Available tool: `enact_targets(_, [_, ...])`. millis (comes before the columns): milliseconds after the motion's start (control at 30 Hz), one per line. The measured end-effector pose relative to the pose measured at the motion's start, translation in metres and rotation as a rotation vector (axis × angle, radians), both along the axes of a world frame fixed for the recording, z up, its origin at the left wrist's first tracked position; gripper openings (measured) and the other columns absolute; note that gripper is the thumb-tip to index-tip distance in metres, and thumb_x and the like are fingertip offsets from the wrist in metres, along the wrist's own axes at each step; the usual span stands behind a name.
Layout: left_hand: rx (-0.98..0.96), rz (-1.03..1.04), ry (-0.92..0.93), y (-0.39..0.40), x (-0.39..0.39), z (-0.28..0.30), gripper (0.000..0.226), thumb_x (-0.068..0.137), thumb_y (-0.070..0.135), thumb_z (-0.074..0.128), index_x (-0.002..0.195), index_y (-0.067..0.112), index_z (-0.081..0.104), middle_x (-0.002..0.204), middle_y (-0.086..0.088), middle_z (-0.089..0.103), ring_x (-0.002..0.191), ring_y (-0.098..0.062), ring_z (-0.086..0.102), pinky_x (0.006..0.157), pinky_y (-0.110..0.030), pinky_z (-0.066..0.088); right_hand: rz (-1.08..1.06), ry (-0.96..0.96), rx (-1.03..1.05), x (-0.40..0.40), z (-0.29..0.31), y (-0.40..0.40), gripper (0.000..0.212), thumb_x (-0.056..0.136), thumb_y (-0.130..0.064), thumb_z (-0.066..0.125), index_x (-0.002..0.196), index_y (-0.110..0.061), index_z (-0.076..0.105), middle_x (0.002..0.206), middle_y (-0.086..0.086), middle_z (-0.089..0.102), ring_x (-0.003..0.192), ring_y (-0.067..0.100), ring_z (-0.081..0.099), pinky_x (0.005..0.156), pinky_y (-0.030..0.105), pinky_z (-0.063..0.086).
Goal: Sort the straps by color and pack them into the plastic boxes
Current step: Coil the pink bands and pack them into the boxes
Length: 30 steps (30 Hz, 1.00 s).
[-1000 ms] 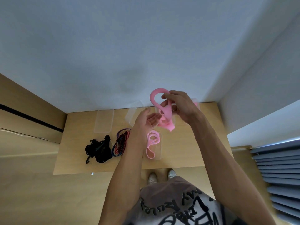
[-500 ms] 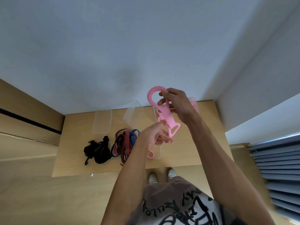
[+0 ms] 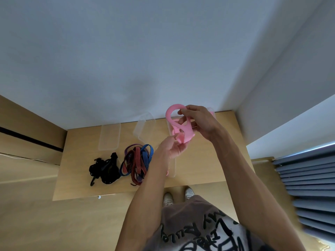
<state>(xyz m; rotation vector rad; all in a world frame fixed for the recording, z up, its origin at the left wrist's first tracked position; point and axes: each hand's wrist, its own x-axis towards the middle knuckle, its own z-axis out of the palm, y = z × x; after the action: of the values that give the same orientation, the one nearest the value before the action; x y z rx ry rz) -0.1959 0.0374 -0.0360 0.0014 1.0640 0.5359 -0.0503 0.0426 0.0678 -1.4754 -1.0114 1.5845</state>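
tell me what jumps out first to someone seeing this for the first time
The bright pink strap held up over the right part of the wooden table: the right hand grips its loop and the left hand pinches its lower end. Next, the two piles on the table's left part: black straps, and beside them a tangle of red, blue and purple straps.
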Motion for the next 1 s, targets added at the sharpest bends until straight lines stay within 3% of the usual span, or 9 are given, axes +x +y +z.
enact_targets(100, [0.101,0.048,0.222,0.003,0.000,0.001,0.043,0.089,-0.008,0.062,0.131,-0.009,0.054,0.111,-0.022,0.068,0.081,-0.022,0.068,0.050,-0.027,0.058,-0.010,-0.076,-0.041,0.004,-0.009,-0.002,0.023,0.096,-0.029,0.060,0.099,-0.010,0.073,0.080,0.006,0.073,0.068,0.016,0.067,0.061,0.028,0.052])
enact_targets(200, [0.361,0.044,0.348,0.015,-0.004,0.015,0.028,0.093,-0.010,0.055,0.119,-0.005,0.064,0.091,-0.015,0.069,0.071,-0.022,0.067,0.058,-0.034,0.058,-0.077,-0.143,-0.077,0.000,-0.022,-0.005,0.023,0.098,-0.027,0.057,0.090,-0.013,0.074,0.070,0.001,0.072,0.065,0.012,0.068,0.060,0.029,0.053])
enact_targets(300, [0.553,0.079,0.360,0.029,-0.011,0.034,0.019,0.094,-0.007,0.056,0.101,0.007,0.066,0.092,-0.013,0.073,0.078,-0.028,0.069,0.068,-0.038,0.057,-0.166,-0.126,-0.078,-0.005,-0.033,-0.007,0.026,0.099,-0.022,0.055,0.086,-0.012,0.075,0.070,0.003,0.069,0.069,0.018,0.062,0.066,0.032,0.053])
enact_targets(400, [0.695,0.043,0.363,0.037,-0.017,0.054,0.010,0.099,0.006,0.055,0.106,0.007,0.062,0.102,-0.016,0.075,0.091,-0.035,0.072,0.080,-0.046,0.058,-0.232,-0.175,-0.044,-0.011,-0.037,-0.005,0.021,0.096,-0.019,0.058,0.091,-0.005,0.073,0.077,0.008,0.069,0.074,0.023,0.059,0.069,0.035,0.046])
enact_targets(567, [0.902,-0.070,0.451,0.044,-0.021,0.073,0.015,0.089,0.011,0.063,0.103,0.012,0.067,0.109,-0.016,0.071,0.097,-0.032,0.072,0.087,-0.054,0.057,-0.326,-0.264,0.031,-0.022,-0.031,0.005,0.022,0.091,-0.022,0.060,0.103,-0.004,0.063,0.082,0.011,0.075,0.084,0.028,0.072,0.078,0.041,0.055])
enact_targets(733, [0.949,-0.208,0.443,0.047,-0.027,0.082,0.030,0.079,0.032,0.066,0.097,0.012,0.077,0.106,-0.007,0.075,0.102,-0.027,0.071,0.089,-0.050,0.058,-0.404,-0.248,0.093,-0.027,-0.032,0.007,0.021,0.093,-0.022,0.061,0.099,-0.002,0.063,0.071,0.011,0.074,0.067,0.022,0.072,0.066,0.033,0.057])
enact_targets(867, [0.915,-0.146,0.443,0.051,-0.032,0.073,0.016,0.086,0.013,0.067,0.098,0.010,0.077,0.098,-0.013,0.076,0.095,-0.030,0.072,0.093,-0.058,0.056,-0.391,-0.214,0.119,-0.027,-0.035,0.007,0.016,0.093,-0.018,0.062,0.091,-0.002,0.067,0.067,0.010,0.072,0.057,0.015,0.069,0.054,0.023,0.053])
enact_targets(933, [0.887,-0.156,0.495,0.053,-0.030,0.070,0.025,0.083,0.008,0.074,0.107,0.015,0.073,0.099,-0.010,0.076,0.098,-0.031,0.072,0.091,-0.049,0.057,-0.371,-0.214,0.136,-0.027,-0.034,0.007,0.017,0.093,-0.020,0.064,0.086,-0.004,0.068,0.065,0.007,0.072,0.055,0.013,0.068,0.052,0.020,0.051])
enact_targets(1000, [0.860,-0.207,0.561,0.056,-0.028,0.067,0.034,0.081,0.007,0.079,0.113,0.009,0.070,0.093,-0.003,0.074,0.092,-0.022,0.070,0.087,-0.040,0.055,-0.353,-0.213,0.140,-0.028,-0.034,0.007,0.016,0.092,-0.018,0.064,0.085,-0.004,0.068,0.064,0.006,0.071,0.055,0.013,0.067,0.052,0.022,0.051])
